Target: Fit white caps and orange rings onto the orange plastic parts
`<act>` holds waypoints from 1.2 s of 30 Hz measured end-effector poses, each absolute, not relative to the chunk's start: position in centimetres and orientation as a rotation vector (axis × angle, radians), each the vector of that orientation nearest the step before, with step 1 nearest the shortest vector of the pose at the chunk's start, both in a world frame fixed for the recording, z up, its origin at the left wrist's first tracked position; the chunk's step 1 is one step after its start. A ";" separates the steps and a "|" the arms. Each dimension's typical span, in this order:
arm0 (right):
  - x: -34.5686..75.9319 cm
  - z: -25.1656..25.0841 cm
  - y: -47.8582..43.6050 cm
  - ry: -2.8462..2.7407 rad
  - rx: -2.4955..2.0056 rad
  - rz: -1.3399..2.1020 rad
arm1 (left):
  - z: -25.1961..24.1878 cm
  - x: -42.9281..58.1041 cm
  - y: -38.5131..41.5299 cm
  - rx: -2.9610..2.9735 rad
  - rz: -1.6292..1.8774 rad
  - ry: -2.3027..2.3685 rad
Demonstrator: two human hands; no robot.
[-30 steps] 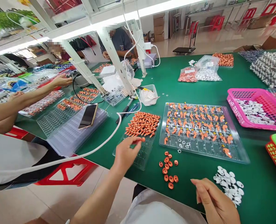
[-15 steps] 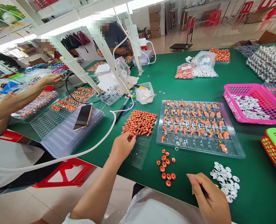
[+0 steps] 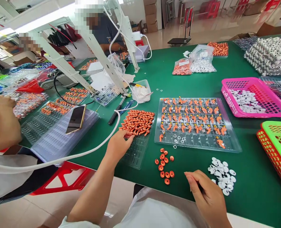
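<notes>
On my feed the green desk (image 3: pixel 197 82) fills most of the frame. Right of the middle lies the large clear tray (image 3: pixel 233 145), with orange parts set in rows of pockets and a few white rings in its near row. At the right edge sits the pink basket (image 3: pixel 226 95), holding white pieces. Below it a green basket (image 3: pixel 275 139) is nested in a red one.

Just left of the large tray, the pile of orange pieces (image 3: pixel 137 122) lies heaped on the far end of a smaller clear tray (image 3: pixel 135 155). The near end of that tray hangs close to the desk edge.

My left hand (image 3: pixel 118 145) rests on that smaller tray, left of centre, with its fingers bunched narrowly and touching the near edge of the pile. I cannot tell whether they have one piece pinched (the fingertips hide it). My right hand (image 3: pixel 207 196) is low in the frame, right of centre, with its fingers curled inward. I cannot tell whether anything sits inside.

The white ovals (image 3: pixel 222 175) lie in a loose heap just beside the right hand, on its right. The orange rings (image 3: pixel 164 164) are scattered between the two hands, near the bottom centre.
</notes>
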State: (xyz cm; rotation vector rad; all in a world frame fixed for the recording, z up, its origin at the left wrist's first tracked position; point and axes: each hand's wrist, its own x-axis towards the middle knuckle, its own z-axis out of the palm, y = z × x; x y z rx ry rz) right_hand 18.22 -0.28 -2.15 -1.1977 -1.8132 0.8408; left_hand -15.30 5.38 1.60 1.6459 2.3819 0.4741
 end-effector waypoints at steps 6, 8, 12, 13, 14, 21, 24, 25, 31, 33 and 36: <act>17.7 -1.8 -0.4 -1.812 -1.163 0.844 | 2.4 -14.0 4.9 1.623 0.555 2.419; 17.4 -1.7 -0.4 -1.795 -1.153 0.809 | 2.3 -12.6 4.5 1.670 0.642 2.373; 17.9 -1.6 -0.8 -1.722 -1.159 0.677 | 2.0 -8.8 3.2 1.898 0.779 2.130; 18.4 -1.4 -0.9 -1.714 -1.189 0.654 | 1.9 -7.9 2.9 1.957 0.816 2.019; 19.0 -1.2 -0.9 -1.718 -1.231 0.632 | 1.8 -7.1 2.7 1.999 0.832 1.915; 24.5 0.8 3.0 -1.940 -1.487 0.296 | 1.0 -4.2 2.3 2.063 0.826 1.529; 26.0 1.9 6.5 -2.038 -1.606 0.209 | 1.0 -3.3 2.3 2.080 0.850 1.458; 26.2 2.2 7.6 -2.062 -1.648 0.199 | 1.1 -3.0 2.2 2.088 0.847 1.445; 26.3 2.2 12.0 -2.258 -1.949 0.306 | 1.3 -2.0 2.0 2.178 0.831 1.375; 26.3 1.9 12.4 -2.268 -1.942 0.317 | 1.2 -2.1 2.0 2.176 0.843 1.366; 26.4 1.7 12.4 -2.240 -1.929 0.301 | 1.1 -2.2 2.0 2.131 0.845 1.363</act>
